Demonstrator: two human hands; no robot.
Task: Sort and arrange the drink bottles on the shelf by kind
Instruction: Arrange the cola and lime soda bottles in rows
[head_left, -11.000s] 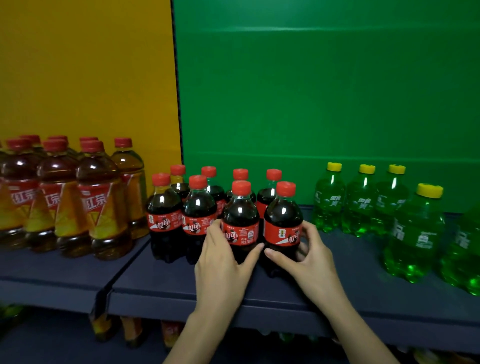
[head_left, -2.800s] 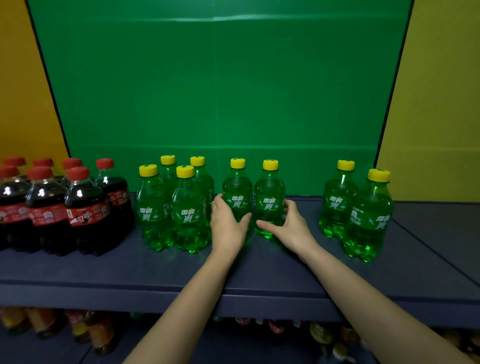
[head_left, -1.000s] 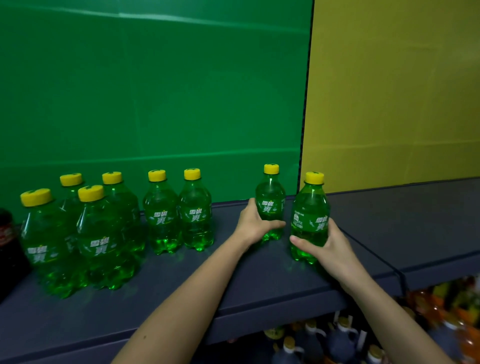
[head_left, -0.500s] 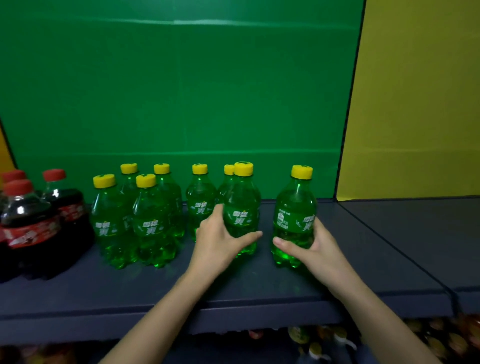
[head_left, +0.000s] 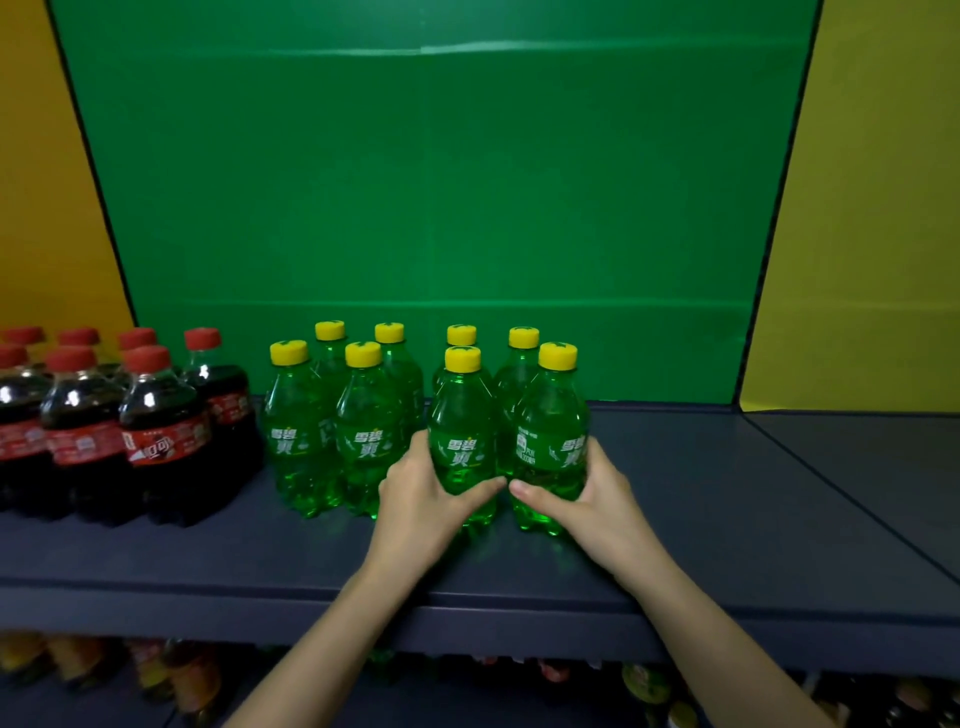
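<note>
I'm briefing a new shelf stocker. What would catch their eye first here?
Bright green bottles with yellow caps cluster midway along the shelf, against a green back panel. At the cluster's right end, the left hand and right hand each hold one at the front, side by side. Dark cola bottles with red caps stand grouped at the left.

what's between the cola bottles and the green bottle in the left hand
Four more green bottles, standing two in front and two behind on the shelf, in the head view.
</note>
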